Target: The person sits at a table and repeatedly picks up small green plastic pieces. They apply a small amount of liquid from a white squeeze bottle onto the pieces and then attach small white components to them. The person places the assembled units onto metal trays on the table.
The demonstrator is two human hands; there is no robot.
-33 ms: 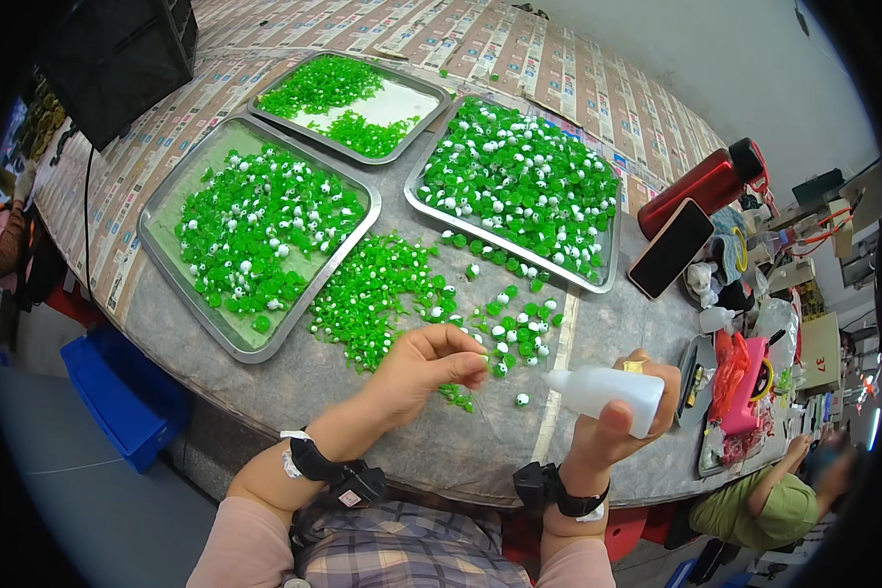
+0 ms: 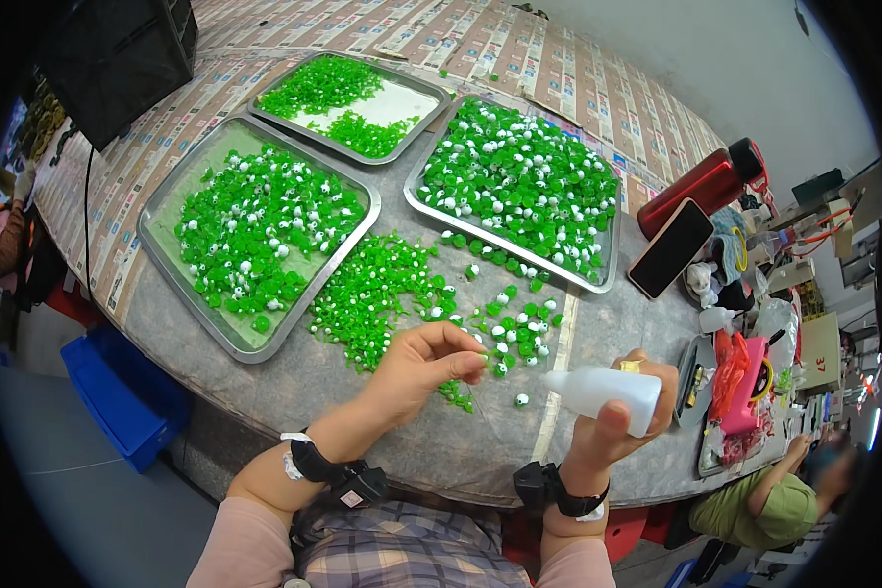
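**White bottle: Held Above the Table**

Table: unchanged from the earlier frame. Its far-left corner passes behind a black case, which the dark lens rim cuts off. At lower right, a person in a green top is partly hidden by the table; details are blurred.

Trays: the left tray and the right tray contain green pieces mixed with white balls; lower layers are hidden. The far tray contains green pieces. All three keep their earlier positions.

Green pile: located between the left and right trays, outline unchanged. The left hand covers part of its near side.

Hands: both match the earlier pose almost exactly. The right hand is wrapped around the bottle, thumb on the near side; other fingers are partly concealed. The left hand has thumb and index finger together, clamped on a small green piece, too small for its shape to be determined.

Bottle: tilted onto its side, nozzle directed left, apart from the left fingertips. The pale nozzle tip is difficult to distinguish.
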